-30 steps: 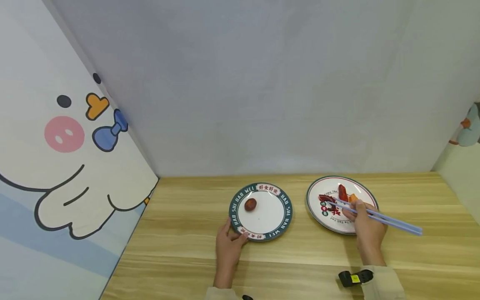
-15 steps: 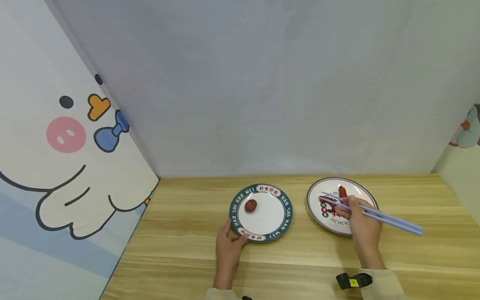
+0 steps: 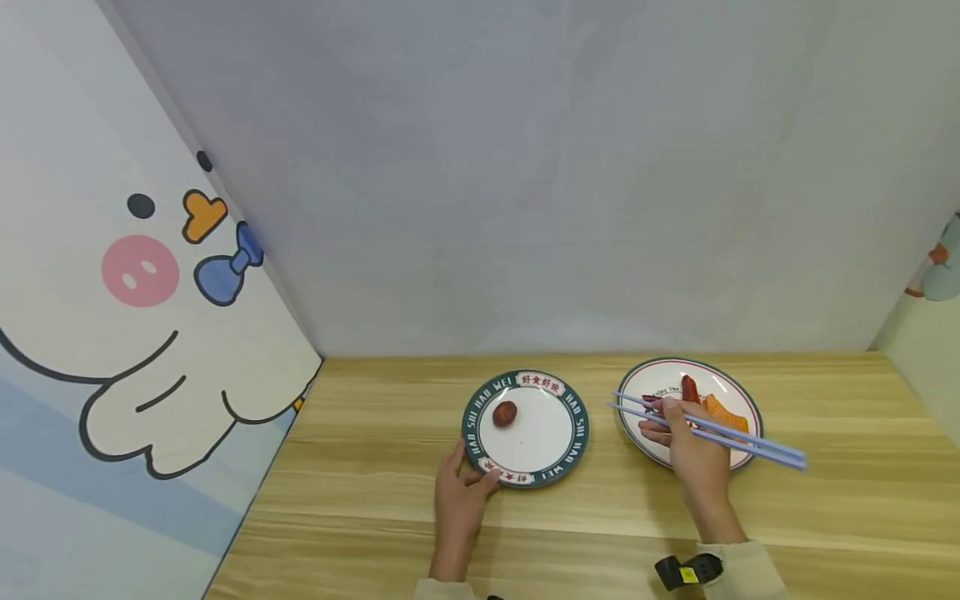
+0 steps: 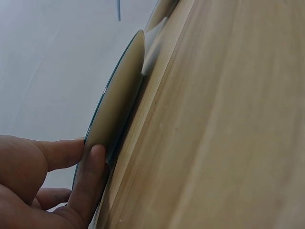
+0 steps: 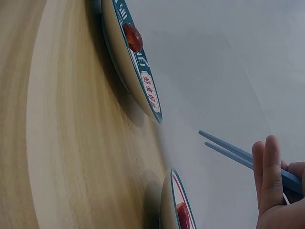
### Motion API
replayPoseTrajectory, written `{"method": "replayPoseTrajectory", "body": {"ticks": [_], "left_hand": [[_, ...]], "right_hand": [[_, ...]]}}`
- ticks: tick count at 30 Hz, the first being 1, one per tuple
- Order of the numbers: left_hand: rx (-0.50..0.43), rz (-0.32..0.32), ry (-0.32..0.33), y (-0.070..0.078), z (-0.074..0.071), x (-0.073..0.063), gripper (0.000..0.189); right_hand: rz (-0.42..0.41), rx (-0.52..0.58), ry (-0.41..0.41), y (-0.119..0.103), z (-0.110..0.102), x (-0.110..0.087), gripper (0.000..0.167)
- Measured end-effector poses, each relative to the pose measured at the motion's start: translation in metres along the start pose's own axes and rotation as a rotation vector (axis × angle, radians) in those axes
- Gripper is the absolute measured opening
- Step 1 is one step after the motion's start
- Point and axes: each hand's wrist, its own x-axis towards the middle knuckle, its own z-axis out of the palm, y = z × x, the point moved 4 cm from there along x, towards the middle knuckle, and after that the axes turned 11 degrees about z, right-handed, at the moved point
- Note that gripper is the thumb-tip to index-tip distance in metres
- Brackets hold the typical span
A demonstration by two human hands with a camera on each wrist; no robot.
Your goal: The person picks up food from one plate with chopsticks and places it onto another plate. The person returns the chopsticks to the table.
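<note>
In the head view, my left hand (image 3: pixel 459 500) grips the near-left rim of a green-rimmed plate (image 3: pixel 577 425), as the left wrist view also shows. A small reddish-brown oval food piece (image 3: pixel 505 413) lies on that plate. My right hand (image 3: pixel 693 450) holds a pair of pale blue chopsticks (image 3: pixel 750 442) above a white plate with a thin red-and-green rim (image 3: pixel 738 387). Their tips extend past its left edge, slightly apart, with nothing between them in the right wrist view. Red pieces (image 3: pixel 689 388) and an orange piece (image 3: pixel 725 413) lie on the white plate, partly hidden by the hand.
Both plates stand on a wood-grain table (image 3: pixel 360 467), side by side with a gap between them. A pale grey backdrop (image 3: pixel 585 208) rises behind the table. A cartoon-printed panel (image 3: pixel 187 350) stands at the left, and another panel (image 3: pixel 926 367) at the right.
My right hand and the chopsticks have moved left over the white plate, and their tips now pass its left edge. The orange piece shows again. My left hand keeps its hold on the green-rimmed plate.
</note>
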Motion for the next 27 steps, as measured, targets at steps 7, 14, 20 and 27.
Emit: {"method": "replayPoseTrajectory", "body": {"ticks": [7,14,20,27], "left_hand": [[0.014,0.011,0.000,0.001,0.000,0.000,0.078],[0.036,0.002,0.003,0.001,0.000,0.000,0.078],[0.039,0.005,0.003,0.001,0.000,0.000,0.078],[0.017,0.013,0.003,0.002,0.000,0.000,0.078]], "right_hand": [[0.016,-0.016,-0.044,0.004,0.006,0.000,0.034],[0.005,-0.004,-0.044,0.006,0.012,-0.002,0.033],[0.009,-0.021,-0.056,0.009,0.019,-0.004,0.034],[0.008,0.011,-0.077,0.010,0.027,-0.005,0.030]]}}
